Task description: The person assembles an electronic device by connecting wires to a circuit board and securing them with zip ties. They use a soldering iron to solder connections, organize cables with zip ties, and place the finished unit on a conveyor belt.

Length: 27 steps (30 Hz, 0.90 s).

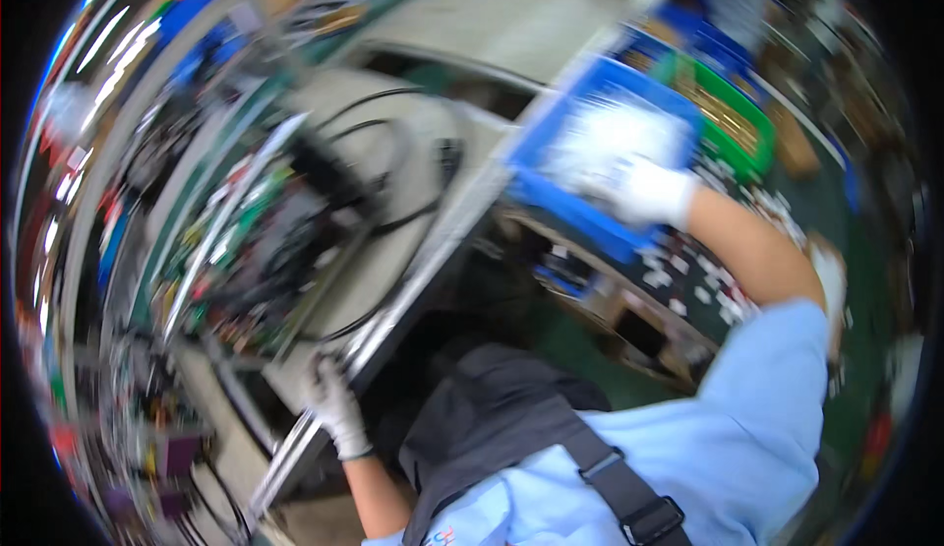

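My right hand (650, 194), in a white glove, reaches into a blue bin (553, 195) at the right. It touches a heap of white, shiny, plastic-like material (615, 138) there, and its fingers blend into that material. At the lower left, my left hand (337, 411), gloved too, is at the metal edge of the workbench (398, 307). Its fingers look bent together around a small dark spot, too blurred to name. A black cable (398, 221) curves over the bench top beyond this hand.
Beside the blue bin stands a green bin (752, 143) with brass-coloured pieces. Small white pieces (703, 295) lie scattered on a dark surface below it. Crowded racks of parts (236, 251) fill the left. Another person's sleeve (736, 0) shows at the top right.
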{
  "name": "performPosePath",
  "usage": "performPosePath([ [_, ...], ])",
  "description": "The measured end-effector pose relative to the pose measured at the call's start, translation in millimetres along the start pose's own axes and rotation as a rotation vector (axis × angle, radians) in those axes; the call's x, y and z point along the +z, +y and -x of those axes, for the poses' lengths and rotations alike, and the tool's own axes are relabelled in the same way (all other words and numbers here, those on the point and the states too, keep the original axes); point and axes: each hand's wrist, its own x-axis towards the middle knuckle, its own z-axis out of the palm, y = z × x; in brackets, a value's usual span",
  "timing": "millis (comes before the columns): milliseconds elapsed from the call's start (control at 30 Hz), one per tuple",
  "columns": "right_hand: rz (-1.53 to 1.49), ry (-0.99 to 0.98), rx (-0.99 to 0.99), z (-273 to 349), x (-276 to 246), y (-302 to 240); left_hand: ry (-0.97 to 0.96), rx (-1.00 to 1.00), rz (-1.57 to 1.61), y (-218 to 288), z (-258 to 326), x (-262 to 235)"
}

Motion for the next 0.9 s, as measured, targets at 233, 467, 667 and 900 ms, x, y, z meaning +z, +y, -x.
performPosePath([
  [233,-0.103,0.270,0.022,6.5,-28.6,13.8,0.083,0.248,-0.211,-3.0,5.6,-4.4],
  [467,-0.564,0.669,0.445,19.9,-84.4,60.6,-0.076,0.035,0.262,-0.2,0.3,-7.7],
  [667,-0.634,0.928,0.420,47.2,-128.1,99.9,-0.172,-0.003,0.436,45.4,6.9,-30.8],
  [900,-0.899,0.767,0.020,10.1,-162.1,-39.3,-0.505,0.394,0.465,179.5,4.6,9.6],
])
